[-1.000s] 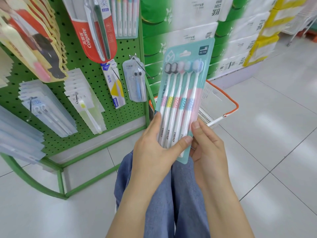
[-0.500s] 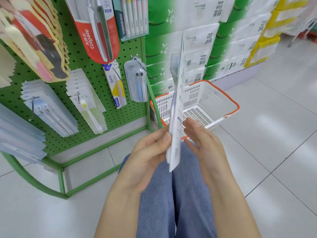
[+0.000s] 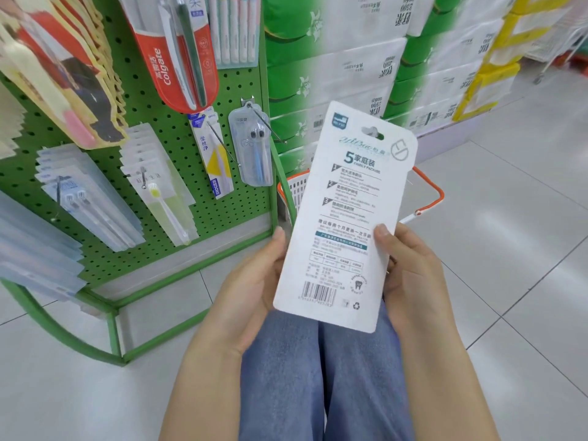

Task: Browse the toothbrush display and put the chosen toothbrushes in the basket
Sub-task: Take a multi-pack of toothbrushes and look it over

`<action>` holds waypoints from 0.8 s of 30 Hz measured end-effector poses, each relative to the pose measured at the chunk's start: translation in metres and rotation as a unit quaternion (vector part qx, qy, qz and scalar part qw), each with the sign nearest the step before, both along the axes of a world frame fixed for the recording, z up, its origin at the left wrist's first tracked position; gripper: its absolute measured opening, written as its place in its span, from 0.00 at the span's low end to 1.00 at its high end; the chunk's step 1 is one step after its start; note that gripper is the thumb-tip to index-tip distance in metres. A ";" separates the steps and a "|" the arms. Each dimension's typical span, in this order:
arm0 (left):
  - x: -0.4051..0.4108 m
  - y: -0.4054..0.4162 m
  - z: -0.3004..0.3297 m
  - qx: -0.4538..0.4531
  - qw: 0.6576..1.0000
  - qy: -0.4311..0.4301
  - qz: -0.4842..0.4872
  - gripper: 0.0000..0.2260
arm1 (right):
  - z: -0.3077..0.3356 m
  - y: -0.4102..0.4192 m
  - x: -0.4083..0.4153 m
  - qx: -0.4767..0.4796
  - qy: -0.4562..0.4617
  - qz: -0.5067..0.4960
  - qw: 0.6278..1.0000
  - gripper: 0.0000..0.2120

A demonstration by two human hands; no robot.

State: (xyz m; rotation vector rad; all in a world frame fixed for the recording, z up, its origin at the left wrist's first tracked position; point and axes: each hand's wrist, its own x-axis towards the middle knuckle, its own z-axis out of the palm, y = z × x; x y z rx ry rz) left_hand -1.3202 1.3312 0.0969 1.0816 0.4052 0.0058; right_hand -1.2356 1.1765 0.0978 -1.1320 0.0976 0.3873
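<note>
Over tiled floor [image 3: 509, 249], upright toothbrush pack [image 3: 343, 218], back-side up, gripped by both hands' fingers [image 3: 383, 232].

Stacked packs of tissue paper in green-and-white wrapping [image 3: 350, 68] are seen behind, with yellow-wrapped packs [image 3: 496, 68] beside them to the right. A pale glossy tiled floor [image 3: 509, 192] (crossed by dark grout lines) is spread below. Blue denim trouser legs [image 3: 321, 377] are seen at the bottom.
</note>
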 end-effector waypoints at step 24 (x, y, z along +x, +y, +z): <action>0.008 -0.019 0.005 0.013 0.994 -0.053 0.092 0.13 | 0.007 0.003 -0.006 -0.030 -0.055 0.076 0.995 0.14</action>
